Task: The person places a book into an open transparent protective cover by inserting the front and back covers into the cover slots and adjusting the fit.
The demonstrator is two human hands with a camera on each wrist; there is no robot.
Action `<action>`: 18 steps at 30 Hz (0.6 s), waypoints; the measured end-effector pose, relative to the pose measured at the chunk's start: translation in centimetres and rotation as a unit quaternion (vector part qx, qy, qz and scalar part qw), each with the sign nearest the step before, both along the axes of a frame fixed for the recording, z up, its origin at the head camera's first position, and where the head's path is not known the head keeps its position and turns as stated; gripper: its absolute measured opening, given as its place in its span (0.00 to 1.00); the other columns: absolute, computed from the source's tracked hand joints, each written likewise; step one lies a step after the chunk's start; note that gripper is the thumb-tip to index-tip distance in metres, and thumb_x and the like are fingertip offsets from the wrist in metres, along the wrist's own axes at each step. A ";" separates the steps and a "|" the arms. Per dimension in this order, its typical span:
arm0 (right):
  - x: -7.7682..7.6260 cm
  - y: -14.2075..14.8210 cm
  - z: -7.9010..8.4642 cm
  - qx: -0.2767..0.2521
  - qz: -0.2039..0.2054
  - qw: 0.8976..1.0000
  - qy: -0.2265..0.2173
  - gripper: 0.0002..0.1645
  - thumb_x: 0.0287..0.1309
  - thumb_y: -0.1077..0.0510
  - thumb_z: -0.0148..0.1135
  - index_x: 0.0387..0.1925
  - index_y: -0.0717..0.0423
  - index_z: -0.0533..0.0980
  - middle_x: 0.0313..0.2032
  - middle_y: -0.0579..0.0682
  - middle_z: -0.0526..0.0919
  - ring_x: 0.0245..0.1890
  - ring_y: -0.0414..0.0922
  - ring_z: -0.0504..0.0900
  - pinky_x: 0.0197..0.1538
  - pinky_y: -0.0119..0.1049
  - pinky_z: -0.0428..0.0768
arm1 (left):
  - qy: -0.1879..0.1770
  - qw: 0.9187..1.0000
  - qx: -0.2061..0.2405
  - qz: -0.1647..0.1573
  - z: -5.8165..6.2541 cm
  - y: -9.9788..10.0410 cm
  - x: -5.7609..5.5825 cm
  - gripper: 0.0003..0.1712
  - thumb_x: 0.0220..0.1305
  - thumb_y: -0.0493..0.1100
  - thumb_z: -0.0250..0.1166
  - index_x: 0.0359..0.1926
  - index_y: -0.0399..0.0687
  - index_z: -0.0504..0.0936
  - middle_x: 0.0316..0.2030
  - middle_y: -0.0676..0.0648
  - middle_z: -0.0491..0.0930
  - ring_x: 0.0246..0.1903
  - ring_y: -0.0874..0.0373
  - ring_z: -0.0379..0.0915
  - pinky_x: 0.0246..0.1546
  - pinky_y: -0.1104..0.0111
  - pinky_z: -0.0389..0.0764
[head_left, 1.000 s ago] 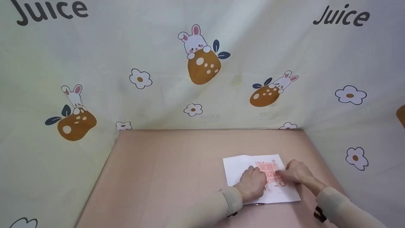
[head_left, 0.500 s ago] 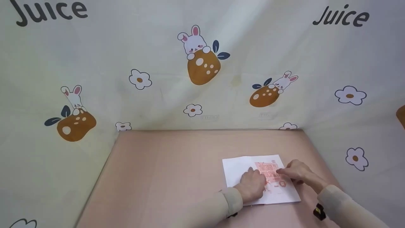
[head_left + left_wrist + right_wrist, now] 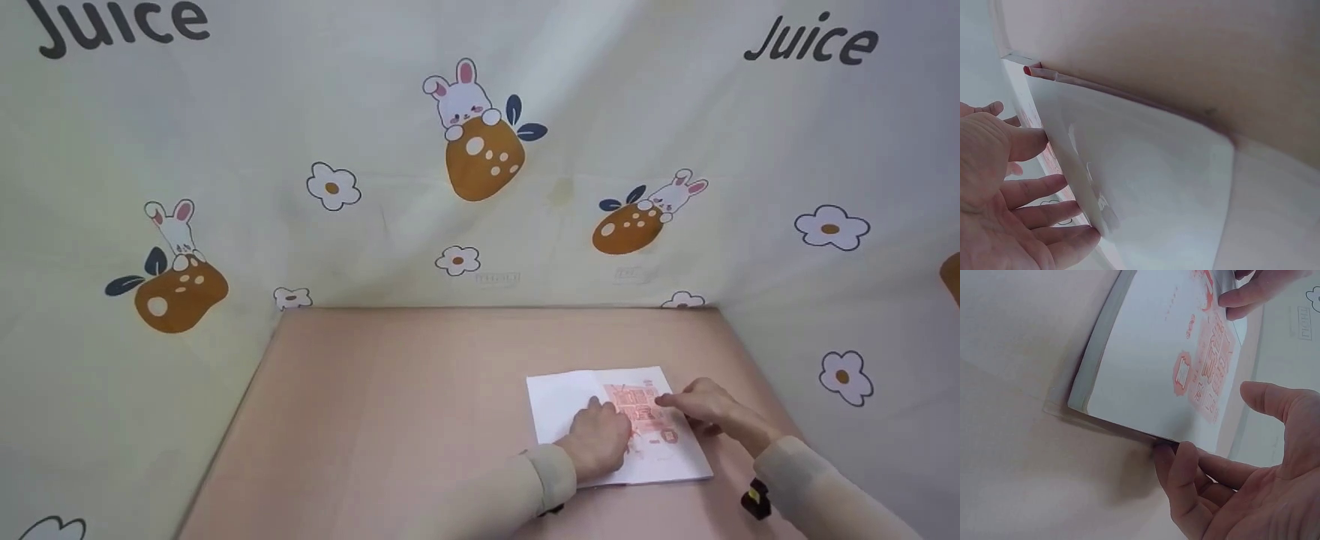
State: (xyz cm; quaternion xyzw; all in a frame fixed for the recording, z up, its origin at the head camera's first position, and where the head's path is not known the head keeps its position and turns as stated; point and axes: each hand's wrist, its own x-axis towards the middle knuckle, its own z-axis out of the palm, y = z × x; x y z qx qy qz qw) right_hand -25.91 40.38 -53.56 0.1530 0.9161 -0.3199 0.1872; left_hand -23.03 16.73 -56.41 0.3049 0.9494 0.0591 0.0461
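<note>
An open book [image 3: 559,394] lies on the table, its left page blank and its right page printed in red. Across the middle of the spread rests my left hand [image 3: 598,439]. In the left wrist view its fingertips [image 3: 1075,209] touch along the inner fold of the blank page [image 3: 1157,174]. My right hand [image 3: 705,405] is at the book's right edge. The right wrist view shows its curled fingertips [image 3: 1185,455] against the edge of the printed page [image 3: 1140,354]. Its thumb [image 3: 1264,396] stands apart, raised over the page.
The pinkish-beige table [image 3: 390,405] extends to the left of the book. Pale cloth walls [image 3: 360,247] with rabbits, fruit and flowers enclose its back and sides. A thin clear film [image 3: 1053,402] sticks out beyond the book's corner.
The left index finger has straightened upward along the fold since a second ago. The right hand has shifted slightly, its thumb going a little up and right over the printed page. The book lies almost unchanged.
</note>
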 end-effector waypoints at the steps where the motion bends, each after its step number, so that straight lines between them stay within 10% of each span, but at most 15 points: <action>1: -0.1 0.0 0.0 -0.006 -0.004 1.000 -0.004 0.25 0.67 0.38 0.73 0.28 0.51 0.77 0.25 0.45 0.73 0.27 0.42 0.72 0.30 0.34 0.71 | 0.000 1.000 0.001 0.000 0.0 0.0 0.0 0.09 0.79 0.52 0.69 0.50 0.57 0.91 0.45 0.54 0.85 0.46 0.60 0.77 0.48 0.67 0.86; 18: -0.5 1.1 -0.1 -0.062 -0.032 0.997 -0.044 0.31 0.74 0.33 0.63 0.45 0.58 0.86 0.35 0.49 0.86 0.34 0.45 0.82 0.39 0.37 0.75 | -0.002 1.000 0.005 -0.011 -0.3 -0.2 -0.3 0.09 0.80 0.52 0.68 0.48 0.58 0.92 0.46 0.53 0.86 0.48 0.59 0.79 0.45 0.68 0.87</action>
